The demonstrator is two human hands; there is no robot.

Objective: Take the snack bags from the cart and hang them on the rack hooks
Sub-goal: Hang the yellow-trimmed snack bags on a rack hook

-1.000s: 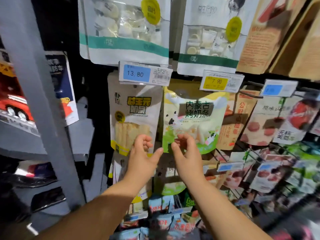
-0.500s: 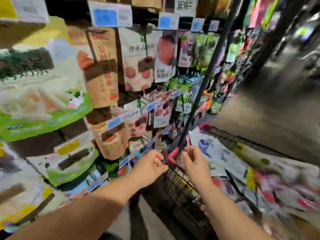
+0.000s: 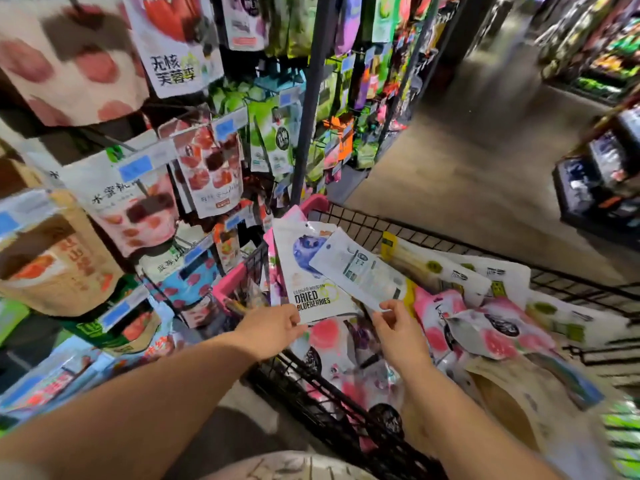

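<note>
Now I am holding two snack bags over the cart (image 3: 349, 220). My left hand (image 3: 268, 329) is pinching the lower edge of the dried blueberries bag (image 3: 310, 271), and my right hand (image 3: 398, 329) is pinching a white bag (image 3: 358, 271) just above its fingers (image 3: 387, 308). I am judging it best to grip firmly and aim each hang hole, far from the fingers, at the rack hooks (image 3: 100, 140) to their left. The white bag is showing only its back, and the nearer bags are blurring.

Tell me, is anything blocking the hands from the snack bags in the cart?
Nothing visible. The left hand pinches the white dried-blueberries bag by its bottom edge, and the right hand pinches the white label-side-up bag lying across it.
</note>
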